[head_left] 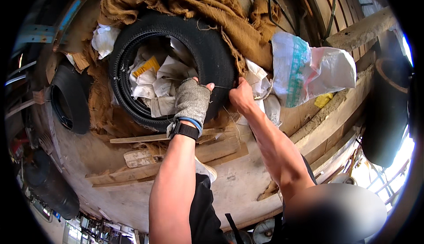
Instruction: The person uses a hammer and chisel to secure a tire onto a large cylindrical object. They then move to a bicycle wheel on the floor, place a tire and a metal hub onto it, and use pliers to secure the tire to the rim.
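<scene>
A black tyre (pixel 217 52) lies on its side, with white crumpled sacking and paper (pixel 170 74) in its opening. My left hand (pixel 193 100), in a grey fingerless glove, is closed over the tyre's inner rim on its right side. A thin dark strand (pixel 224 87) crosses the tyre wall between my two hands; whether it is wire or string, I cannot tell. At the tyre's outer right edge, my bare right hand (pixel 242 95) is closed on the strand's end, its fingertips partly hidden. Brown burlap (pixel 185 1) lies along the tyre's far side.
A white woven sack (pixel 309 69) with coloured stripes lies to the right. Wooden boards (pixel 212 153) lie on the near side of the tyre. Another black tyre (pixel 70 99) is at the left, and a large dark cylinder (pixel 386 116) stands at the far right.
</scene>
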### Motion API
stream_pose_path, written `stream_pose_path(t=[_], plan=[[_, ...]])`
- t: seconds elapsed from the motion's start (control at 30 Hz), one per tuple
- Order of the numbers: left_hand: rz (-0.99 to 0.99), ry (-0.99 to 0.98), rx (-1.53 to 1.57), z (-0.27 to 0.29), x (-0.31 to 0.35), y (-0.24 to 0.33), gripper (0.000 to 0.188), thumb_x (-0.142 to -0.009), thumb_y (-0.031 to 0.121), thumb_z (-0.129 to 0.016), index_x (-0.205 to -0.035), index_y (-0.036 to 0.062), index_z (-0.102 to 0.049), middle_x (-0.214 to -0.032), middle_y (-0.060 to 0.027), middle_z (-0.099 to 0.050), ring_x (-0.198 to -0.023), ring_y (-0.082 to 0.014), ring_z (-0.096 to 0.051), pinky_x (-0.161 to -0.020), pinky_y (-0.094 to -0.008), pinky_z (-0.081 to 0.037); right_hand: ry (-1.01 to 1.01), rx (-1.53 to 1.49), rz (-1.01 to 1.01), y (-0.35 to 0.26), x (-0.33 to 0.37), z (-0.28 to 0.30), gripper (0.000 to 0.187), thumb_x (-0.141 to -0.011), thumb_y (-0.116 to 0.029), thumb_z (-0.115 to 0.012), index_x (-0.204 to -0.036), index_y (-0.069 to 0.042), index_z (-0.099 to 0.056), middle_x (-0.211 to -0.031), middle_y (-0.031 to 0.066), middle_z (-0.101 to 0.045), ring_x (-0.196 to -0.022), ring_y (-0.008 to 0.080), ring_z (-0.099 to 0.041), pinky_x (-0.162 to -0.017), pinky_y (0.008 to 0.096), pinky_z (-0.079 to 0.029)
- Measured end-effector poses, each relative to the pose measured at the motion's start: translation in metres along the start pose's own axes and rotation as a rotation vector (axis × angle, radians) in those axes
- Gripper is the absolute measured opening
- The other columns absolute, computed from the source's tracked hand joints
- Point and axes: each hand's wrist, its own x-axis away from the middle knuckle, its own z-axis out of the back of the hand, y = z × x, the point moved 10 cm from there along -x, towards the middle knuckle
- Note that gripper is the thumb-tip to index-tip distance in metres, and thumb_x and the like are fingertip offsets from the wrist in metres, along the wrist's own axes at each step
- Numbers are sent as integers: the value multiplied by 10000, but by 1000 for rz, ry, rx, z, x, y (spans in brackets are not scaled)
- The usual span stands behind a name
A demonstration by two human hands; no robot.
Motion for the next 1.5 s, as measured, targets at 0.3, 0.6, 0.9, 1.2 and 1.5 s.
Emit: stream_pose_path(t=[0.3,0.6,0.9,1.2,1.5], plan=[[-5,42,27,44,28,15,643,-828,459,-731,-1180,-67,-619,-1144,-293,-651,-1131,-421,-609,-961,-428,-489,105,-44,0,-22,45,15,200,-735,-13,-530,-917,62,-562,-868,322,-654,-895,469,-656,-795,492,-502],[121,198,-109,218,90,-71,869,-823,729,-602,-1169,-68,-642,-1082,-271,-680,-1088,-378,-637,-958,-404,-480,-519,-206,466,-112,234,9,131,-791,4,-521,-909,23,-574,-779,176,-626,-744,308,-617,-721,399,-504],[278,269,70,363,161,-110,999,-806,875,-415,-933,-74,-701,-864,-136,-674,-851,-268,-607,-799,-386,-477,-44,327,12,211,283,320,134,-766,-21,-578,-888,22,-613,-785,198,-662,-765,348,-662,-717,422,-524],[386,-22,185,339,363,-124,1025,-861,819,-393,-1420,-37,-466,-1440,-125,-508,-1319,-270,-469,-1130,-348,-344,-292,761,-163,313,452,441,235,-788,-197,-624,-827,25,-692,-861,277,-687,-834,428,-684,-741,459,-564],[771,124,101,256,597,-222,1021,-850,859,-250,-1117,-28,-679,-1093,-328,-652,-1142,-459,-585,-937,-500,-475,-437,454,-17,42,354,435,192,-838,-110,-556,-950,-5,-672,-788,124,-714,-669,207,-705,-599,326,-566]])
